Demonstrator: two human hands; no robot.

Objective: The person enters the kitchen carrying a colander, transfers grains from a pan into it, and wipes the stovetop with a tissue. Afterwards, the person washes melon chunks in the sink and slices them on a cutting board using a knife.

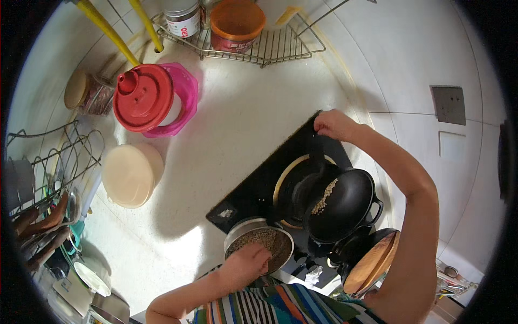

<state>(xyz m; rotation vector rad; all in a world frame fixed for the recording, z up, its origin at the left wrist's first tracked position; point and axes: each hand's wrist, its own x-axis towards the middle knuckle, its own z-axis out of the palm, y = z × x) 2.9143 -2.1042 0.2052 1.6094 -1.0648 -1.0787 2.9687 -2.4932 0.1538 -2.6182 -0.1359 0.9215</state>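
My left hand [247,261] is curled over the near side of a metal bowl [239,227] of small brown grains; whether it grips the rim or grains is hidden. At the hob's far corner, my right hand [334,124] is closed around what looks like the long handle of a black wok [356,194]. The wok sits tilted over the black hob [259,174], beside the pale burner ring [279,188]. A narrow band of pale grains [325,197] lies inside the wok, and a small loop handle shows at its right side.
Left on the counter stand a cream tub [128,176] and a red-lidded container [143,99] in a pink basin [190,93]. A wire shelf [279,50] holds jars at the back. A utensil rack [48,156] is far left; a wooden lid [370,263] lies right of the hob.
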